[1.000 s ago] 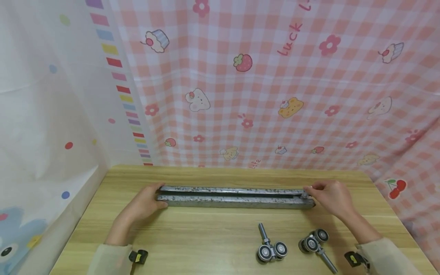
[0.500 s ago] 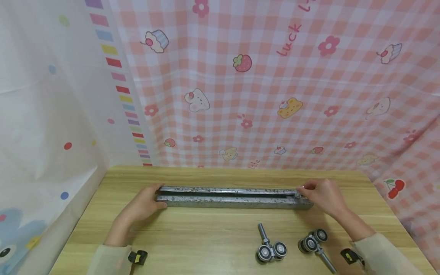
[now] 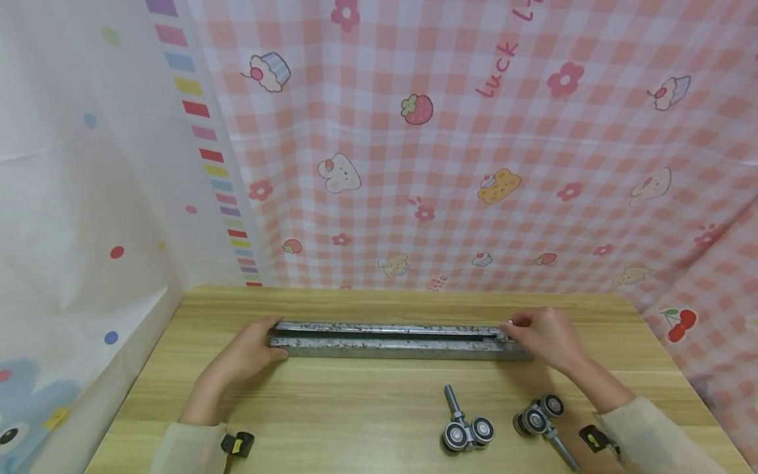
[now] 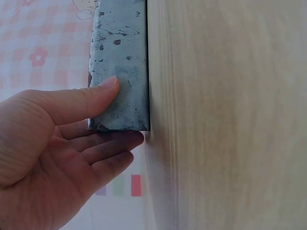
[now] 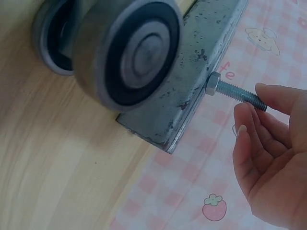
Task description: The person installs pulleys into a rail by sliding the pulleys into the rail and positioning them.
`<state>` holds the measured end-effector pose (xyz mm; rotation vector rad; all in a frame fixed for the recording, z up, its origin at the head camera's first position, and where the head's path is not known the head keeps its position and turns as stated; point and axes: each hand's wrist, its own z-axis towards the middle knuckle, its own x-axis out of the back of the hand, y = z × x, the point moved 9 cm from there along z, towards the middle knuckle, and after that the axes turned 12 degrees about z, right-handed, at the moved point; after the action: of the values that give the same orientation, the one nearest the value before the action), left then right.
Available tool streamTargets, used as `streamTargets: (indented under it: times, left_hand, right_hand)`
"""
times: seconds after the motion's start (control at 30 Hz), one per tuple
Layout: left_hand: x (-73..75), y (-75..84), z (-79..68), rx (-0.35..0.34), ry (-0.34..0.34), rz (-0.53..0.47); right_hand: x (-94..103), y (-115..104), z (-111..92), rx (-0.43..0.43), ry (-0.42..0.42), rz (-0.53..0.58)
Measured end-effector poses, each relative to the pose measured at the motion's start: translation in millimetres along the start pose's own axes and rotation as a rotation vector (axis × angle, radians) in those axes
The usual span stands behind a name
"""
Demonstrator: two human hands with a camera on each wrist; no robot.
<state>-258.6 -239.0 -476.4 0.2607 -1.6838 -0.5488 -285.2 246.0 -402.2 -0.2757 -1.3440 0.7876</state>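
A grey, scuffed steel track with a slot along its top lies across the table. At its left end my left hand holds it, the thumb on the front face and the other fingers around the end. Near the right end, my right hand pinches the tip of a threaded bolt between thumb and fingers. The bolt, with a hex nut at its base, stands up out of the slot; whatever it joins to inside the track is hidden.
Two wheeled roller hangers with threaded stems lie in front of the track: one roller hanger right of centre, another roller hanger farther right, near my right forearm. Behind the wooden table hangs a pink checked cloth.
My right hand has moved left along the track, and the bolt has travelled along the slot with it. The left hand and the two loose roller hangers stay put.
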Motion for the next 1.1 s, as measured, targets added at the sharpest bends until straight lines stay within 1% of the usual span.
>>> streamTargets:
  times: [0.2, 0.43, 0.57, 1.1]
  left_hand:
    - [0.9, 1.2, 0.0, -0.003, 0.009, 0.003]
    - [0.0, 1.4, 0.0, 0.004, 0.000, 0.006]
    - [0.1, 1.4, -0.3, 0.004, 0.000, 0.005]
    - [-0.3, 0.9, -0.4, 0.002, -0.006, 0.000]
  right_hand:
    - [-2.6, -7.1, 2.0, 0.019, -0.016, 0.005]
    - [-9.3, -12.1, 3.5, 0.002, -0.062, 0.031]
    - [-12.9, -15.2, 5.0, 0.005, -0.080, 0.054]
    - [-26.6, -28.3, 12.4, 0.005, -0.115, 0.070]
